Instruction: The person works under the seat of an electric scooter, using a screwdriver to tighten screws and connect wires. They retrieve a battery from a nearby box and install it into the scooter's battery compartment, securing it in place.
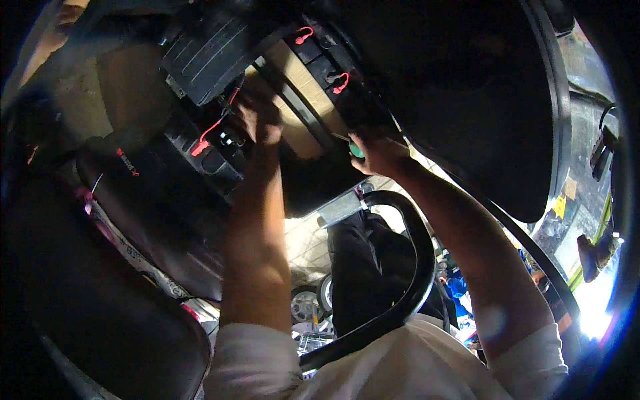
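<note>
My right hand (381, 155) is closed around the green handle of a screwdriver (357, 148); a short bit of its thin shaft points left. My left hand (260, 119) reaches among wires beside a black ribbed box (208, 59). Its fingers are smeared and partly in shadow, so their grip is unclear. Close to that hand, a red cable (212, 128) runs down to a red-capped terminal (198, 148) on a black battery. Between the dark blocks lie pale cardboard strips (308, 83) with a dark bar (297, 100) along them.
Two more red cable ends (304, 35) (341, 84) show on the far side. A black curved tube (423, 260) arches in front of me. At the upper left edge is another person's hand (57, 30). Dark padded panels flank both sides; wheels (308, 303) stand below.
</note>
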`<state>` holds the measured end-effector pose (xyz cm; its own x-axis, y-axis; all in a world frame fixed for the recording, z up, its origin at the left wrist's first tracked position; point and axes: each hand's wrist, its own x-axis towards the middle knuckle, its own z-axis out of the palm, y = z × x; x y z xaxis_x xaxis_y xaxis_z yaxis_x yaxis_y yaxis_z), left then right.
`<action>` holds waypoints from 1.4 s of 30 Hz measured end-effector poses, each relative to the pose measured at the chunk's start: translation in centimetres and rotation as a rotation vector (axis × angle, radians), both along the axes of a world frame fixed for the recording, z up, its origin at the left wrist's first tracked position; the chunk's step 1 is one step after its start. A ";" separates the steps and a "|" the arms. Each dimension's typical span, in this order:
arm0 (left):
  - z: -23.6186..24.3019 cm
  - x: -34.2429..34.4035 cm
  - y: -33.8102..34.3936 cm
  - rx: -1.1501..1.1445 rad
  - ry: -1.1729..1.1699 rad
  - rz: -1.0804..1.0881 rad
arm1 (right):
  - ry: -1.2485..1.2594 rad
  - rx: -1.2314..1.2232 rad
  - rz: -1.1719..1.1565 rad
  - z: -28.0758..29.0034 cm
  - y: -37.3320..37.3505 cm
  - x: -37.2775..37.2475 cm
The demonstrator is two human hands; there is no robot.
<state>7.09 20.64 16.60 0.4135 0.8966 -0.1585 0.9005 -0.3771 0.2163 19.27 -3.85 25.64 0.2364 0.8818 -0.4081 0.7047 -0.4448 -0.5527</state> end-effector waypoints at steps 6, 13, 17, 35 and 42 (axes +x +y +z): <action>2.1 -3.6 -8.1 -0.458 0.329 0.110 | -0.061 -0.192 0.039 -0.5 0.1 -0.2; 5.1 -5.0 -8.8 -0.284 0.114 0.223 | -0.066 -0.099 0.078 -0.9 0.2 0.0; 8.9 -6.6 -7.6 0.055 -0.390 0.168 | -0.163 0.049 0.070 -1.3 -0.1 -0.2; 44.4 -13.8 -17.4 -1.121 -0.054 -0.777 | -0.247 0.346 0.089 -2.9 -0.4 1.3; 29.1 -29.0 -26.7 -1.375 0.148 -0.359 | -0.255 0.140 0.101 -1.8 -0.4 0.9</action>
